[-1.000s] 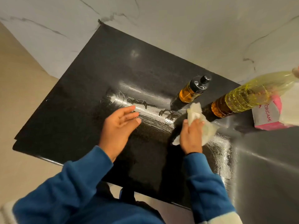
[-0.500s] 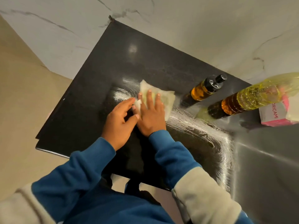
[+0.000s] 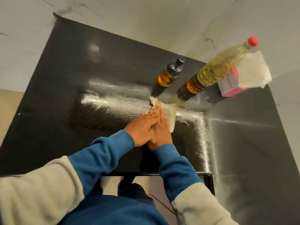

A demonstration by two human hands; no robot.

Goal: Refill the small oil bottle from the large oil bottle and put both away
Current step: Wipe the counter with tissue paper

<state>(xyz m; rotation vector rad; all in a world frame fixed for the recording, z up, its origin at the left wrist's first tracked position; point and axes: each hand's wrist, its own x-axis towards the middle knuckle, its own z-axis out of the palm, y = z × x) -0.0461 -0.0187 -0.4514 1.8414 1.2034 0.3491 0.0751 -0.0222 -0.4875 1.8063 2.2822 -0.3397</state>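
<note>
The small oil bottle [image 3: 168, 75], amber with a black pump cap, stands upright at the back of the black table [image 3: 61, 88]. To its right stands the large oil bottle [image 3: 212, 72], yellow oil inside and a red cap on top. In front of both, my right hand [image 3: 160, 127] presses a crumpled oily tissue [image 3: 168, 111] flat on the tabletop. My left hand [image 3: 142, 125] lies on top of the right hand, fingers straight. Both bottles stand free of my hands.
A pink tissue box [image 3: 230, 83] with a white sheet sticking up stands behind the large bottle at the right. Shiny oily streaks [image 3: 113, 101] run across the tabletop. A marble wall [image 3: 146, 21] backs the table. A grey surface [image 3: 251, 151] adjoins the table's right side.
My right hand has slid the tissue from the table's middle back to the right, near the bottles. My left hand has followed and now lies over the right hand.
</note>
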